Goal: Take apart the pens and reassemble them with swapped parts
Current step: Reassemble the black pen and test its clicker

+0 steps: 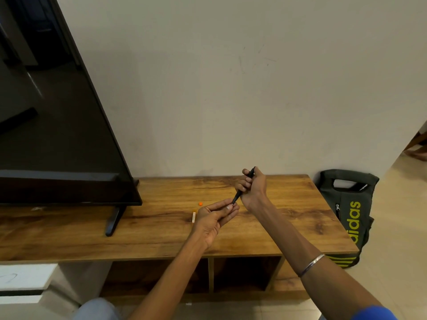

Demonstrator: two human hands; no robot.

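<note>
**Both hands on a black pen above the wooden stand**

Up over the wood-grain TV stand (161,229), the right hand (253,189) curls its fingers round a slim black pen (244,185), held slanting with its tip pointing down and left. The left hand (213,217), palm up, pinches at that tip with thumb and forefinger; what it holds there is too small to tell. A small round orange cap (200,203) lies on the stand just beyond the left hand, and a pale orange-tipped piece (193,217) is half hidden by it. A metal bangle (310,265) circles the right forearm.
</note>
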